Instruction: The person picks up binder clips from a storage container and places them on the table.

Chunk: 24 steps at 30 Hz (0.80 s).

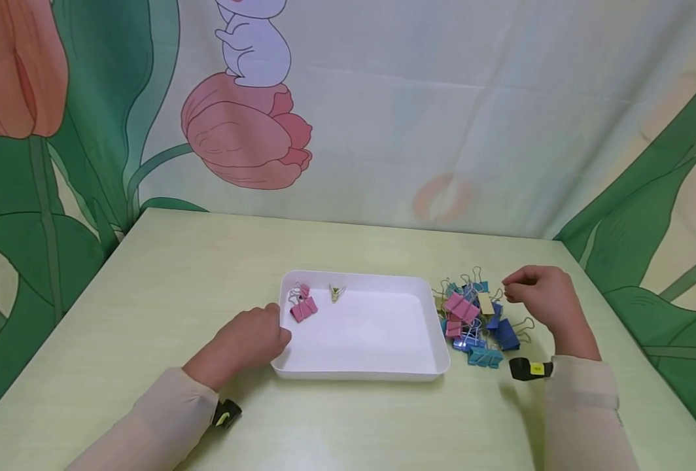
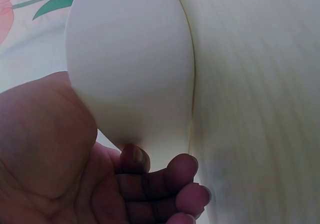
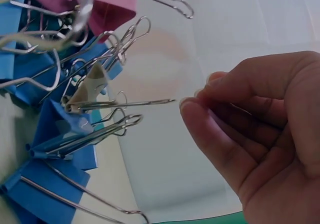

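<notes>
A white rectangular tray lies on the table. My left hand grips its left wall; in the left wrist view the fingers curl at the white tray's side. Inside are pink binder clips and a small yellowish clip. Right of the tray is a pile of binder clips, pink, blue and teal. My right hand is at its right side, thumb and forefinger tips together, just off the wire handle of a pale yellow binder clip.
The pale table runs back to a printed curtain. Black wrist cameras hang at the left wrist and the right wrist. The pile sits close against the tray's right wall.
</notes>
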Available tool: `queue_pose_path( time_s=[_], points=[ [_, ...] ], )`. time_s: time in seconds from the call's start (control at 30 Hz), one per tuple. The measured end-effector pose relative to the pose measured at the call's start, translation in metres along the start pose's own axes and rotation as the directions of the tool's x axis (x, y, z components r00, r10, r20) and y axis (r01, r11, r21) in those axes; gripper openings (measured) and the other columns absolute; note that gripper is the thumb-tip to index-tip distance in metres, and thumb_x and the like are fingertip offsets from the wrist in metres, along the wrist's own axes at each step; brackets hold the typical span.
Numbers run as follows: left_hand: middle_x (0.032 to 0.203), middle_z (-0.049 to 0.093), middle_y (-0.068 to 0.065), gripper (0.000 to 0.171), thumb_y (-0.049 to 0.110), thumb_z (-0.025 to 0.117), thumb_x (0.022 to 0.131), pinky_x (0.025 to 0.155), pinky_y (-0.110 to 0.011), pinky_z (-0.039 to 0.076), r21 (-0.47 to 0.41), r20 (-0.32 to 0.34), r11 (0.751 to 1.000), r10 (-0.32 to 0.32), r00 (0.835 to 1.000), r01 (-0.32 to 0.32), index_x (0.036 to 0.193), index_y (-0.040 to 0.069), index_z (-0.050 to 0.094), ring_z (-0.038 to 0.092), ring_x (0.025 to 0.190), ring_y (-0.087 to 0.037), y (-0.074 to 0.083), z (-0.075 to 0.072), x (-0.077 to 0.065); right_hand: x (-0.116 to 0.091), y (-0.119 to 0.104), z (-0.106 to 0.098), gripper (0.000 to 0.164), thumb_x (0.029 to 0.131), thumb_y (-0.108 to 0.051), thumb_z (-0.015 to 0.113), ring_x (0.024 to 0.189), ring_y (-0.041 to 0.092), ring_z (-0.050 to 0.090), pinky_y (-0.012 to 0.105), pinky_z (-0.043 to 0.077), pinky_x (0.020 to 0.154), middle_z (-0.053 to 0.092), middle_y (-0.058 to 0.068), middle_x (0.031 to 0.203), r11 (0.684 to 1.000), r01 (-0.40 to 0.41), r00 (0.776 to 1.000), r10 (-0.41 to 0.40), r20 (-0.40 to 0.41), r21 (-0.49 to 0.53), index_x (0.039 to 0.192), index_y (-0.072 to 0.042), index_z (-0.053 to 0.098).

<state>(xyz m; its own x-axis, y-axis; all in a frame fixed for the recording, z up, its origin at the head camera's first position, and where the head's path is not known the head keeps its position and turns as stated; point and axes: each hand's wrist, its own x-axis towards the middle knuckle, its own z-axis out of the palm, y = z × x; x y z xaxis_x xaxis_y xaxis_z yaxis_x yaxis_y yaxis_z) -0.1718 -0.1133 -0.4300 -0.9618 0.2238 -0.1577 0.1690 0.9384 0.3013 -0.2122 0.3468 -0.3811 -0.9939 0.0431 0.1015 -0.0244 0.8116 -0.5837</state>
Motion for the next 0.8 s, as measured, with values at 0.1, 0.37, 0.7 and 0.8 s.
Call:
queue_pose_path(
  time_s=[0.1, 0.37, 0.7, 0.8],
  points=[
    [0.069, 0.051, -0.010, 0.034, 0.022, 0.046, 0.090, 0.052, -0.030, 0.034, 0.001, -0.001, 1.000, 0.005, 1.000, -0.005, 0.105, -0.008, 0.051, 0.045, 0.057, -0.021, 0.000, 0.000, 0.000, 0.000, -0.001, -0.001, 0.024, 0.093, -0.025, 0.057, 0.089, 0.028, 0.068, 0.043, 0.048, 0.078, 0.071, 0.015, 0.099, 1.000, 0.000, 1.000, 0.001, -0.014, 0.016, 0.103, -0.007, 0.069],
    [0.069, 0.051, -0.010, 0.036, 0.023, 0.046, 0.091, 0.052, -0.030, 0.034, 0.004, 0.006, 1.000, 0.005, 1.000, -0.005, 0.107, -0.009, 0.051, 0.046, 0.057, -0.022, 0.000, 0.000, 0.000, -0.003, -0.006, -0.002, 0.024, 0.093, -0.026, 0.057, 0.091, 0.028, 0.067, 0.042, 0.047, 0.077, 0.071, 0.016, 0.101, 0.999, -0.001, 1.000, 0.001, -0.026, 0.032, 0.103, -0.007, 0.069],
    [0.069, 0.051, -0.010, 0.034, 0.022, 0.046, 0.091, 0.051, -0.030, 0.034, 0.009, -0.004, 1.000, 0.021, 1.000, -0.021, 0.104, -0.009, 0.051, 0.044, 0.056, -0.021, 0.000, -0.001, 0.000, -0.006, -0.015, 0.001, 0.022, 0.093, -0.024, 0.058, 0.084, 0.021, 0.068, 0.037, 0.048, 0.075, 0.070, 0.015, 0.100, 0.998, 0.031, 0.998, -0.028, -0.063, 0.058, 0.102, -0.008, 0.070],
    [0.069, 0.051, -0.009, 0.033, 0.022, 0.046, 0.090, 0.052, -0.030, 0.034, 0.007, -0.003, 1.000, 0.018, 1.000, -0.018, 0.104, -0.008, 0.051, 0.045, 0.056, -0.021, 0.000, -0.001, -0.001, -0.006, -0.018, 0.003, 0.021, 0.094, -0.025, 0.059, 0.080, 0.015, 0.067, 0.033, 0.048, 0.074, 0.070, 0.013, 0.099, 0.995, 0.071, 0.994, -0.065, -0.083, 0.073, 0.101, -0.008, 0.070]
  ],
)
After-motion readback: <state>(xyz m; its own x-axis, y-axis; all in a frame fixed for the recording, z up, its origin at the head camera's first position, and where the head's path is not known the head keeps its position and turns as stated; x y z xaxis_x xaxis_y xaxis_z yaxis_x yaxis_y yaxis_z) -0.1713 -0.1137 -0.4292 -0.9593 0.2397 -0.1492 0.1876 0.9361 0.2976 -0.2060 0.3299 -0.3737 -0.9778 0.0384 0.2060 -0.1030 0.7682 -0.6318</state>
